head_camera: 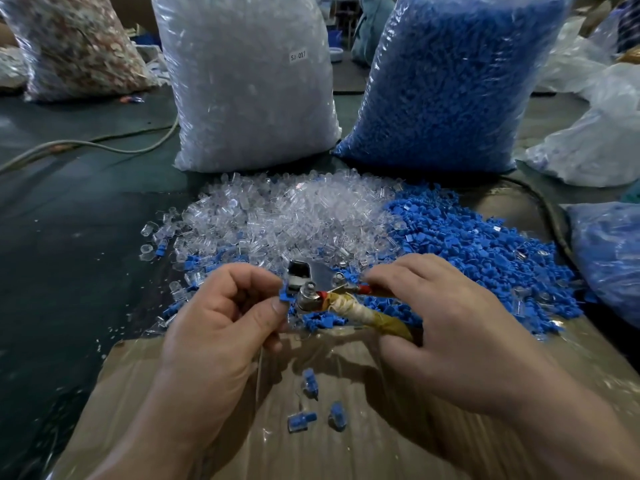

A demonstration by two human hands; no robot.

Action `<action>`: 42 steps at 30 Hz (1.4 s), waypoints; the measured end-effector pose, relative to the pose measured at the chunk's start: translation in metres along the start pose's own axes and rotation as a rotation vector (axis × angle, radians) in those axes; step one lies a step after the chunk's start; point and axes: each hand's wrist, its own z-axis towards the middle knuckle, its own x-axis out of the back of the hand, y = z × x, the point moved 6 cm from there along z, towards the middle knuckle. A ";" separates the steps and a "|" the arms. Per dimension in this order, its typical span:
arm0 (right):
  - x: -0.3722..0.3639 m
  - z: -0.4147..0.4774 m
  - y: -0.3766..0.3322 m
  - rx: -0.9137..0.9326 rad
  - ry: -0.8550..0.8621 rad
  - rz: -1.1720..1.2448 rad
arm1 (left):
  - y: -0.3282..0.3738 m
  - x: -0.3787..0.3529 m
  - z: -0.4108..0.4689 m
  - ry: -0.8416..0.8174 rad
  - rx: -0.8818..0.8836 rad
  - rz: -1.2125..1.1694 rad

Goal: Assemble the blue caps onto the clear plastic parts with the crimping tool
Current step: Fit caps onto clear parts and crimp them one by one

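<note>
Now a cap (284,295) is pinched by the left hand (221,320) at the tool (309,296), which is gripped by the right hand (443,317). A squeeze seems needed next.

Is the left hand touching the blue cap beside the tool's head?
Touching. The head view shows the left hand pinching the blue cap between thumb and forefinger.

Blue caps (485,258) beside clear plastic parts (294,216), silver crimping tool (313,276) wrapped in yellowish tape (367,311), dark green tabletop (86,220), brown cardboard (346,445), red-and-white speckled bag (79,39).
</note>
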 end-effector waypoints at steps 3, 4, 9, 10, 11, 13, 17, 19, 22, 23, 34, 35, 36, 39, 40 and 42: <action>-0.002 0.000 -0.001 0.011 -0.015 -0.007 | 0.001 0.001 0.000 0.006 -0.018 -0.004; -0.003 -0.001 -0.001 0.018 -0.012 -0.016 | 0.000 0.001 0.000 0.009 -0.025 -0.005; -0.007 0.001 -0.005 0.033 -0.037 -0.045 | 0.002 0.001 0.001 -0.009 -0.043 -0.015; -0.007 0.002 -0.006 0.033 -0.045 -0.048 | 0.003 0.000 0.001 -0.010 -0.045 -0.018; -0.007 0.003 -0.007 0.029 -0.048 -0.048 | 0.003 0.000 0.001 -0.008 -0.047 -0.015; -0.005 0.004 -0.008 0.019 -0.040 -0.055 | 0.000 0.001 0.001 0.004 -0.039 -0.039; -0.003 0.003 -0.009 0.012 -0.027 -0.034 | -0.002 0.002 -0.001 0.021 -0.011 -0.102; -0.005 0.001 -0.004 -0.010 -0.035 -0.021 | 0.002 0.001 -0.001 0.015 -0.032 -0.051; -0.004 0.002 0.010 -0.084 0.017 -0.086 | -0.001 0.007 0.001 0.088 0.006 -0.006; -0.004 0.003 0.015 -0.125 0.048 -0.122 | -0.003 0.007 0.001 0.099 0.051 0.004; -0.010 0.014 -0.003 -0.141 0.082 -0.212 | -0.002 -0.012 -0.008 0.048 -0.014 0.467; -0.010 0.012 -0.016 -0.080 0.129 -0.191 | -0.001 -0.013 -0.009 0.047 -0.040 0.485; -0.012 0.011 -0.028 -0.008 0.164 -0.173 | 0.000 -0.015 -0.009 0.043 -0.063 0.496; -0.023 0.009 -0.048 0.147 0.185 -0.115 | 0.001 -0.016 -0.011 0.014 -0.091 0.479; -0.024 0.009 -0.048 0.156 0.191 -0.098 | 0.003 -0.017 -0.012 0.003 -0.101 0.470; -0.023 0.009 -0.045 0.141 0.204 -0.065 | 0.006 -0.019 -0.014 -0.027 -0.136 0.458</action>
